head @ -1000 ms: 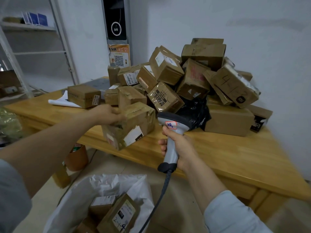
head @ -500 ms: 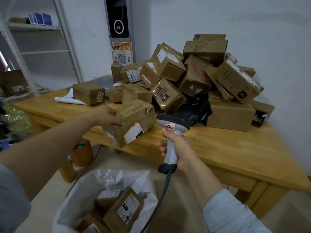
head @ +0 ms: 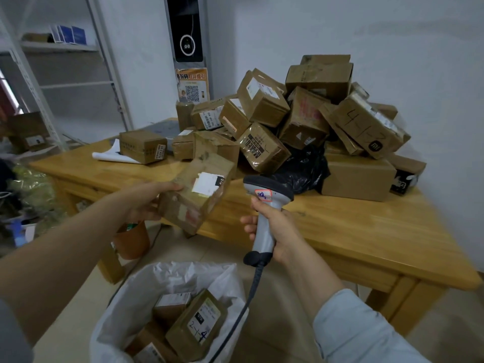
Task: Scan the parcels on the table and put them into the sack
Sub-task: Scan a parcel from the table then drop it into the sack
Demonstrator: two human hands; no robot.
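My left hand [head: 146, 203] grips a taped brown parcel [head: 196, 195] by its left end, holding it tilted in the air over the table's front edge, its white label facing up. My right hand [head: 275, 229] holds a grey barcode scanner [head: 264, 205] by the handle, its head just right of the parcel. A heap of brown parcels [head: 301, 121] is piled on the wooden table [head: 366, 231] against the wall. Below, a white sack [head: 167, 289] stands open on the floor with several parcels inside.
A lone box [head: 142, 149] lies on white paper at the table's left. A black plastic bag [head: 301, 171] sits under the heap. An orange bucket [head: 132, 239] stands under the table. Metal shelving [head: 65, 82] rises at the left. The scanner's cable [head: 235, 318] hangs past the sack.
My left hand has lifted the parcel slightly off the table edge and turned it so the white label faces up. The scanner has stayed close beside it.
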